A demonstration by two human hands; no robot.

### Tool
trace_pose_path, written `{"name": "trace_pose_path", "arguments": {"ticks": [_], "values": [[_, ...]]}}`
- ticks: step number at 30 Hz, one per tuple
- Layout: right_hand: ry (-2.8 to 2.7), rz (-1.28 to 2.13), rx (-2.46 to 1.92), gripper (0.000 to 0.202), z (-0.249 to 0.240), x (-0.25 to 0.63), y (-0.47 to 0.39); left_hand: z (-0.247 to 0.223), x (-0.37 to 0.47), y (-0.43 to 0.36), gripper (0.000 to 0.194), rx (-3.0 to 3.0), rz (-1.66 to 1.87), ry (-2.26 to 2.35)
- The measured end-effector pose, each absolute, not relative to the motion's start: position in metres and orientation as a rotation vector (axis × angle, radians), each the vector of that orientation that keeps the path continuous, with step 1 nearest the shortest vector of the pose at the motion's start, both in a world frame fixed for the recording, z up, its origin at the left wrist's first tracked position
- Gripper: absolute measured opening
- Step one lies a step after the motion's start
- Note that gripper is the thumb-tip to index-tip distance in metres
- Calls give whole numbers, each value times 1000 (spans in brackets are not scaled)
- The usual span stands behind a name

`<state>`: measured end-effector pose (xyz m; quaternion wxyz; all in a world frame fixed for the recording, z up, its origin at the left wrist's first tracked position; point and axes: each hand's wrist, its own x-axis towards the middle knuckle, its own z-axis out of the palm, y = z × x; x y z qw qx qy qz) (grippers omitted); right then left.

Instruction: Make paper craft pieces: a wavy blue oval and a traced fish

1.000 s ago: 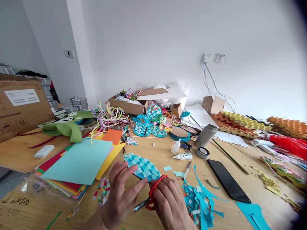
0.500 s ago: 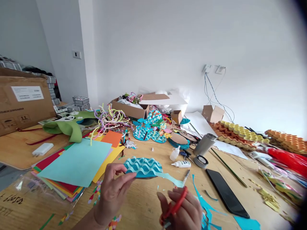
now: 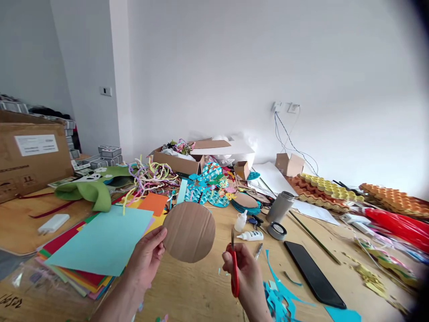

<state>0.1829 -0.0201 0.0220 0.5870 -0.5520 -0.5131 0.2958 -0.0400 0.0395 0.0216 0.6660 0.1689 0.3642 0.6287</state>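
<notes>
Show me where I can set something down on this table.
Best: the nearly bare wood below the cardboard disc, between left hand and right hand. A narrower strip runs between the phone and green stick. Crowded: the back, with tangled strands; the left, with stacked paper.

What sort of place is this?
It looks like a craft workspace, though I can't tell if it's a home, school or workshop. A stack of coloured paper, blue paper scraps and red-handled scissors in the right hand suggest that.
</notes>
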Motion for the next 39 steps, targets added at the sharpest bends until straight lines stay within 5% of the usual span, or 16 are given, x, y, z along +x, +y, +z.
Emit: {"name": "trace_pose_path", "arguments": {"ticks": [14,39], "values": [[-1344,1048,-1292,42,31,206,-25,18,-37,39,17,478,1297,947],[-1434,998,-1365,47,28,206,-25,18,-35,37,18,516,1244,973]]}}
